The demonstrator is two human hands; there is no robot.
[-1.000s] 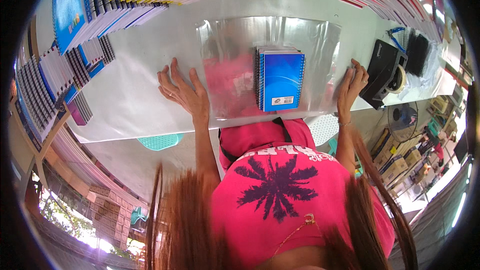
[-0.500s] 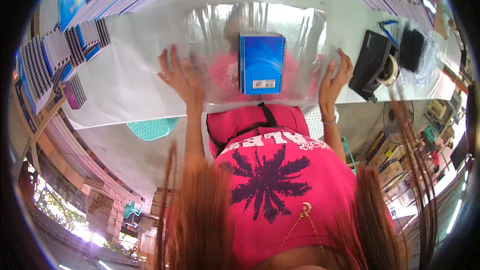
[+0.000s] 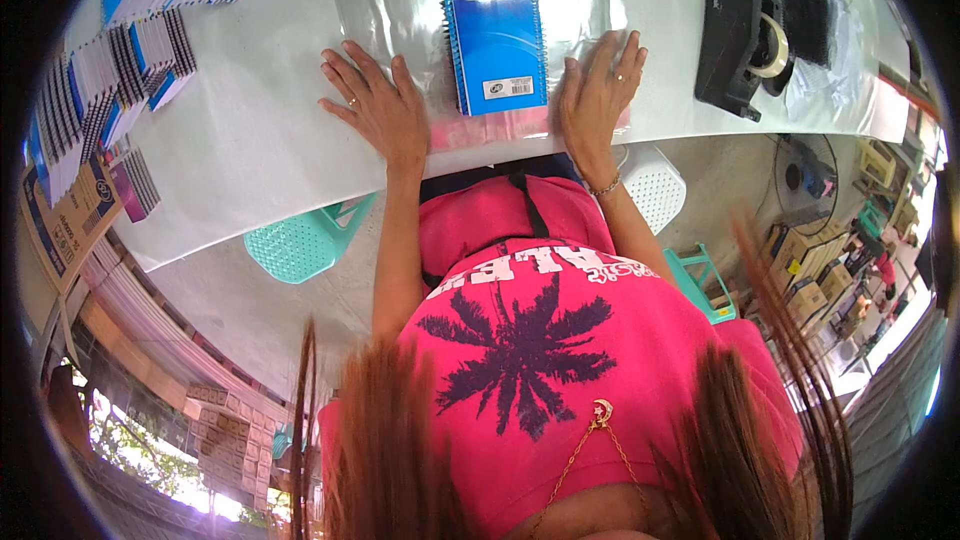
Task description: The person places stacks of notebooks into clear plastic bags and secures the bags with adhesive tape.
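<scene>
The blue spiral notebooks (image 3: 500, 55) sit in a small stack on the clear plastic sheet (image 3: 400, 0), between the two hands, with coils showing along both sides. The left hand (image 3: 375, 105) is palm down across the sheet's left edge, and the right hand (image 3: 600, 90) lies over its right part, just beside the stack – fingers spread on both, gripping nothing; how hard they press cannot be told. The step looks like settling the sheet flat on the white table (image 3: 260, 130). To do it well, I would keep the pressure light and even, smooth outward from the stack – never across it – and keep fingertips clear of the coils, which could snag the film
</scene>
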